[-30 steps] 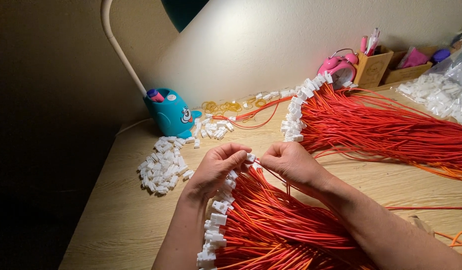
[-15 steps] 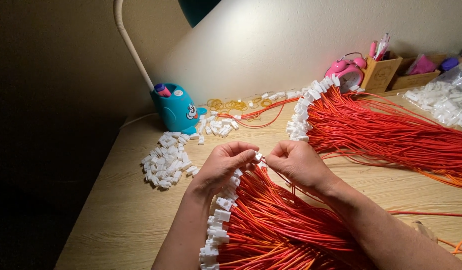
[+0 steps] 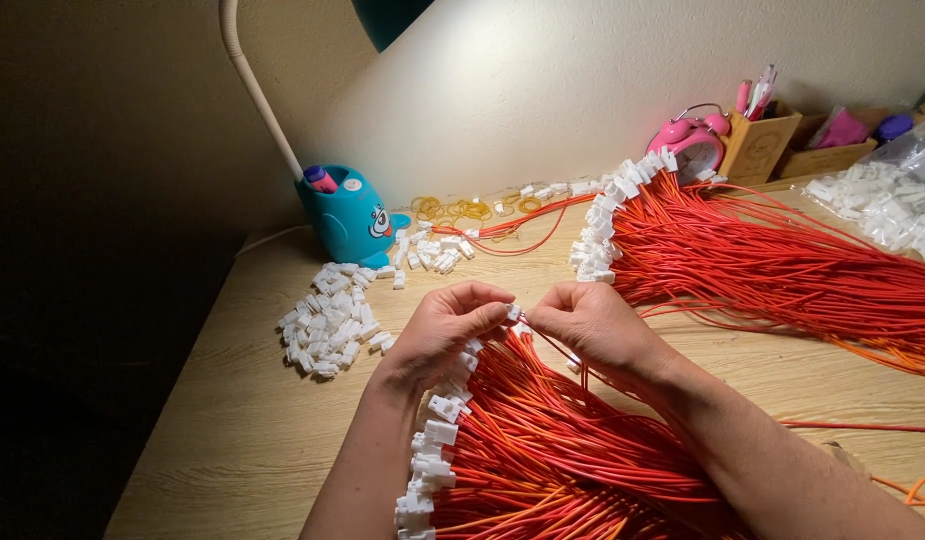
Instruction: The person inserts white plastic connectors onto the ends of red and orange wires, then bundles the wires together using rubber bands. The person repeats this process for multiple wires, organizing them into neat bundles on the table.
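Wooden desk (image 3: 233, 420) under lamplight: loose white connectors (image 3: 328, 320) lie left. Left hand (image 3: 445, 335) pinches 1 white connector (image 3: 513, 313); right hand (image 3: 593, 325) pinches an orange wire (image 3: 558, 352). Finished bundle (image 3: 773, 260) lies right; many connectors seem left.

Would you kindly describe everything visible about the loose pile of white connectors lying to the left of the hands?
The pile of white connectors is a loose heap of small, blocky housings that look like plastic, tumbled at all angles. None has a wire attached that I can see. It lies on the wooden table, just in front of the blue cartoon-shaped holder and to the left of the left hand, which does not touch it. A few strays trail off its right edge.
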